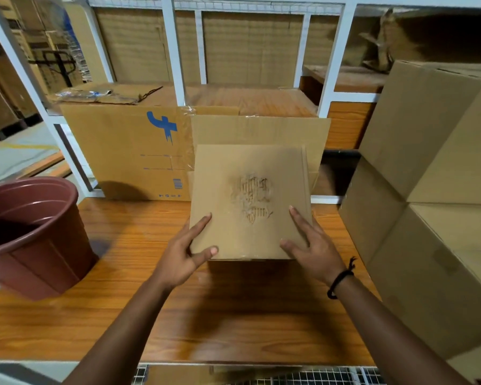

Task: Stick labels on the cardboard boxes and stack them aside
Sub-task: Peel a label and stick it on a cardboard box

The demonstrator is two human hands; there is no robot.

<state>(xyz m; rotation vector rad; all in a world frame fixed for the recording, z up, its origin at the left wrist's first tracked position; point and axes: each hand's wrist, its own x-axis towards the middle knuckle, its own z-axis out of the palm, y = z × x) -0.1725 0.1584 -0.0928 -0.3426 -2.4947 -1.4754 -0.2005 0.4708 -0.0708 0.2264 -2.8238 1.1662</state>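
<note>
Head view: I see both arms reach out over the wooden desk (150, 315). Between them is a small cardboard box (228, 195), in the middle of the desk and tipped so its top faces me. A dark shadow lies on the desk under its near edge.

The left hand (184, 259) grips the near left corner of the box. Its thumb lies on the top and one finger runs along the left edge. The right hand (314, 251) grips the near right corner. Its thumb and first finger lie on the top, and I cannot see its other fingers. A black band (340, 279) sits on the right wrist.

The top of the box has a torn patch (252, 197) where the paper skin is ripped off. I see no label on it.

A red-brown bucket (34, 245) stands on the left side of the desk. Behind the small box, a flat carton with blue print (128, 151) and a plain flat carton (261, 129) lean on a white rack (175, 51). On the right is a pile of big cardboard boxes (428, 190), close to the right arm.
</note>
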